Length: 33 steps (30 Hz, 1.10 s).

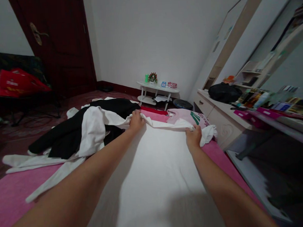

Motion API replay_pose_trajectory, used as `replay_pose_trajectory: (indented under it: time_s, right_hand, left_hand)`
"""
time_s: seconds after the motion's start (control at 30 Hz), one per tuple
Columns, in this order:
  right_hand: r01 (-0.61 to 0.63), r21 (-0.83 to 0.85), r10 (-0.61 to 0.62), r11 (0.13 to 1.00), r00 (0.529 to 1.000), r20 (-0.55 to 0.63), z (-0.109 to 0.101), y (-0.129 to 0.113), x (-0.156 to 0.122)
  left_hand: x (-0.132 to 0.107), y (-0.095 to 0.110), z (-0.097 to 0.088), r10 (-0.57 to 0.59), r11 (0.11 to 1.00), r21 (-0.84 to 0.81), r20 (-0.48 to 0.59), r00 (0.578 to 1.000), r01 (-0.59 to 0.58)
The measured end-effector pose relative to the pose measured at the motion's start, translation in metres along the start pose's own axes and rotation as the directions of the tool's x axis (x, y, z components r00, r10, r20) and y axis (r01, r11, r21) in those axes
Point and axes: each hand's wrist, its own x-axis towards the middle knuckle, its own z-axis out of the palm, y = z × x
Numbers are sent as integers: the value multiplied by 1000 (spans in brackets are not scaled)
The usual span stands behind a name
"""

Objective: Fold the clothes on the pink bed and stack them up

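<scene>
A white long-sleeved shirt point(161, 167) lies spread over the pink bed cover, its body reaching toward me. At its far edge my left hand point(136, 121) is closed, the fingers pinching the folded cloth. My right hand point(194, 135) grips the same edge further right, also closed. One white sleeve point(92, 130) trails off to the left over a pile of dark clothes. A bunched bit of white cloth point(208, 134) sits just beyond my right hand. Behind it lies a pale pink garment point(184, 115) with green and dark print.
Black clothing point(68, 131) and more white garments are heaped at the left of the pink bed cover point(20, 184). A small white table point(160, 87) stands by the far wall. On the right is a dresser point(217, 115) bearing a black bag point(224, 92) and several bottles.
</scene>
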Motion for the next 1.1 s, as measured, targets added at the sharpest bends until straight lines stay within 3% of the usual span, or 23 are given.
replay_pose_trajectory:
  time_s: [0.1,0.23,0.3,0.43,0.53,0.7,0.9,1.1]
  right_hand:
    - [81,-17,-82,997,996,-23,10,-3,-11]
    - [268,-70,-267,961,964,20,12,-10,-26]
    - [294,-144,-281,945,954,103,10,-14,-29]
    - [340,-285,-244,896,914,323,5,-19,-37]
    - [365,-337,-189,867,870,455,-1,-20,-49]
    - [456,-365,-151,811,767,624,-27,-15,-80]
    - [558,-343,-214,756,705,676,-79,-14,-127]
    - [586,-240,-256,774,636,728,-135,-5,-174]
  left_hand:
    - [-10,-1,21,128,991,-37,17,992,-128]
    - [-21,-3,36,336,942,-25,39,941,-335]
    - [-24,-4,35,341,940,-3,82,937,-342]
    - [-39,-4,25,316,936,68,269,910,-345]
    - [-61,-8,11,328,917,108,348,878,-385]
    - [-107,-23,-20,413,865,122,379,828,-487]
    - [-162,-43,-67,493,813,102,404,771,-573]
    - [-213,-68,-119,547,800,-34,451,705,-599]
